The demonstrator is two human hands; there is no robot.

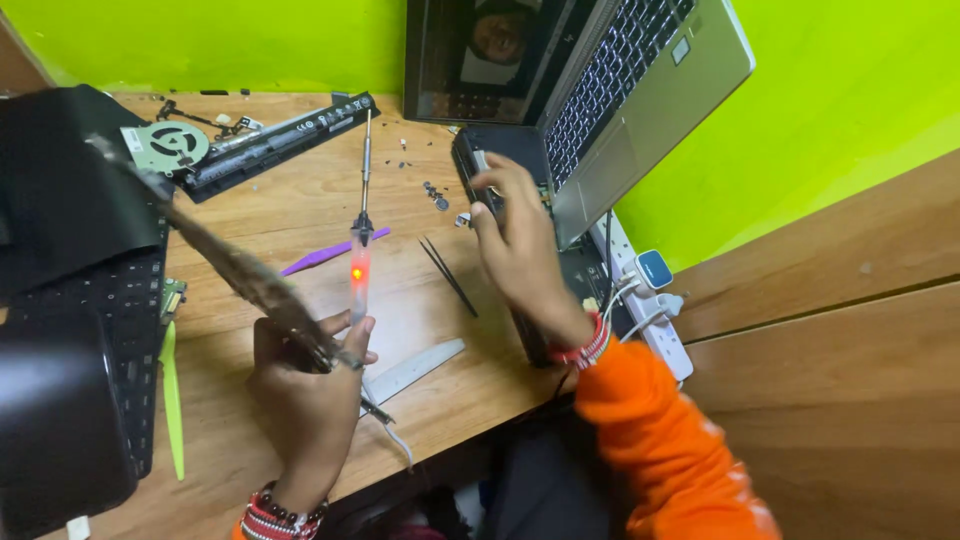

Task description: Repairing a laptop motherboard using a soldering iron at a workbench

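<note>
My left hand (305, 385) grips the lit soldering iron (360, 265) at centre frame; right hand (515, 245) clutches the laptop base (480, 165). Its hot tip could scorch the table (300, 215).

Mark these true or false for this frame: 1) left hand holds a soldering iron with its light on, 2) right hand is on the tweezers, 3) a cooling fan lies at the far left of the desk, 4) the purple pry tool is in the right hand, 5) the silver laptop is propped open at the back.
1) True. The left hand grips the soldering iron, whose handle glows red.
2) False. The right hand rests on a dark device by the laptop; the black tweezers lie free on the desk.
3) True. The cooling fan lies there beside a long black battery.
4) False. The purple pry tool lies on the desk, unheld.
5) True. The silver laptop stands open, tilted.
</note>
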